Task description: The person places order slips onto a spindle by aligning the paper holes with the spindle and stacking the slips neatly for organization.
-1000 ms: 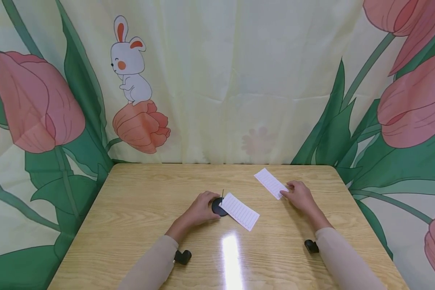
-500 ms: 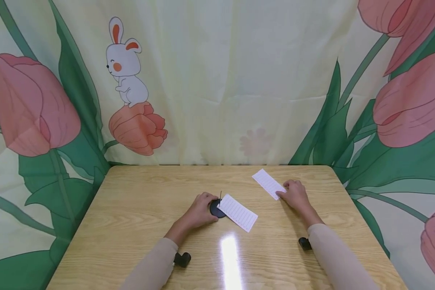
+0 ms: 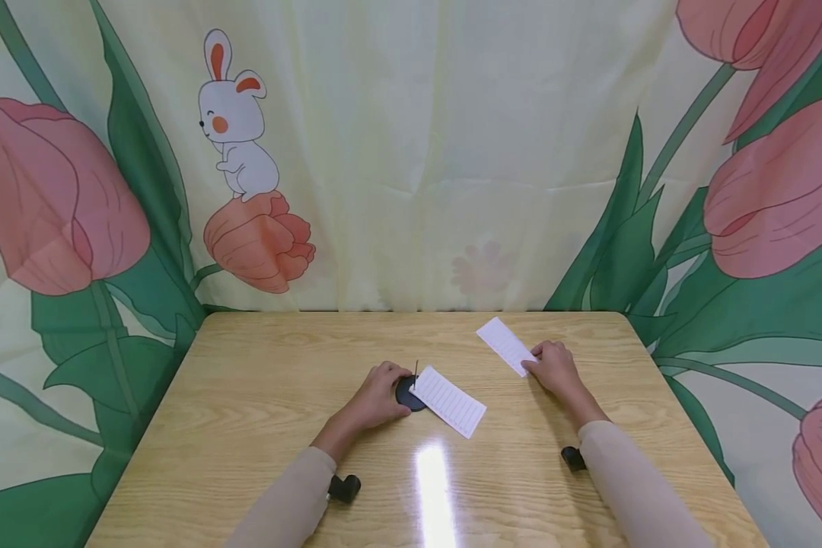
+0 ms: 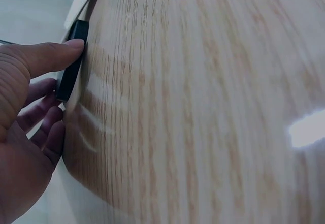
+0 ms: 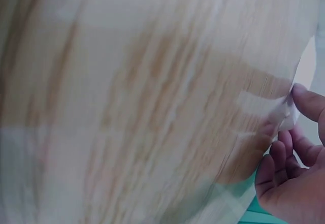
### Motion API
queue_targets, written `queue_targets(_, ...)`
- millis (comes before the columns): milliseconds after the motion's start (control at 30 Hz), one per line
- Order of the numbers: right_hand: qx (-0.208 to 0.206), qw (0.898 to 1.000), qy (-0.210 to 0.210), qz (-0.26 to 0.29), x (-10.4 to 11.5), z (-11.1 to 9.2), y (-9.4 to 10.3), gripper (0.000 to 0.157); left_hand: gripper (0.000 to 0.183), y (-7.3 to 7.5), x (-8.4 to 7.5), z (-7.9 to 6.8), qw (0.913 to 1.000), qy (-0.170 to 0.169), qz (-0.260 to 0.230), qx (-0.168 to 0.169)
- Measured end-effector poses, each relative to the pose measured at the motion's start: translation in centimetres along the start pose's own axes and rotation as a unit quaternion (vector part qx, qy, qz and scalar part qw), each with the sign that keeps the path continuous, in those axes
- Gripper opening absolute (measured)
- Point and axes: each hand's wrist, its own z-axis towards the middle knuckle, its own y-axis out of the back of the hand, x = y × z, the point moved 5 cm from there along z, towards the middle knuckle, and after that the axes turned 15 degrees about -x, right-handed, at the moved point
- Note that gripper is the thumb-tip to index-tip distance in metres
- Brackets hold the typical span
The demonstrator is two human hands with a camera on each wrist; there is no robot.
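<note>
In the head view, my left hand (image 3: 377, 396) grips the round black base of a receipt spike (image 3: 406, 394) by its rim. From the base rises a thin upright needle. A lined white paper slip (image 3: 450, 403) has one corner at the needle and extends right over the table. Farther back and to the right, my right hand (image 3: 555, 371) pinches the near right corner of a second lined slip (image 3: 501, 342). The left wrist view shows the thumb on the edge of the black base (image 4: 72, 64). In the right wrist view, thumb and fingers hold the slip (image 5: 306, 65).
Both hands work over a light wood-grain table (image 3: 274, 350) with rounded far corners. A curtain (image 3: 397, 152) printed with tulips and a rabbit hangs behind it. Glare from a light (image 3: 437, 487) lies on the tabletop near the front.
The head view has shifted slightly. Both hands, the receipt spike and the two slips keep nearly the same places on the table.
</note>
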Motion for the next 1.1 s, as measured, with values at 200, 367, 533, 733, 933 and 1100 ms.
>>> queue_targets(200,0.011,1.0,0.002,0.02,0.57,-0.16,-0.23,0.031,0.064,0.16,0.22,-0.1,0.9999,0.004,-0.012,-0.009)
queue_targets(367,0.014,0.999,0.005,0.038,0.61,-0.16,-0.48,0.028,0.064,0.25,0.16,-0.24,0.9999,0.004,-0.011,-0.009)
queue_targets(533,0.014,0.999,-0.016,0.044,0.66,-0.1,-0.42,0.042,0.064,0.36,0.13,-0.26,0.9997,0.017,-0.014,-0.005)
queue_targets(733,0.03,0.998,-0.04,0.038,0.67,-0.18,-0.38,0.047,0.063,0.29,0.18,-0.19,0.9998,0.014,-0.012,-0.006)
queue_targets(933,0.027,0.998,-0.045,0.036,0.43,-0.38,-0.3,0.043,0.065,0.17,0.05,-0.17,0.9999,0.007,-0.008,-0.004)
queue_targets(1100,0.018,0.998,-0.039,0.045,0.16,-0.48,0.0,0.036,0.065,0.11,-0.09,-0.16,0.9999,0.007,-0.008,-0.002)
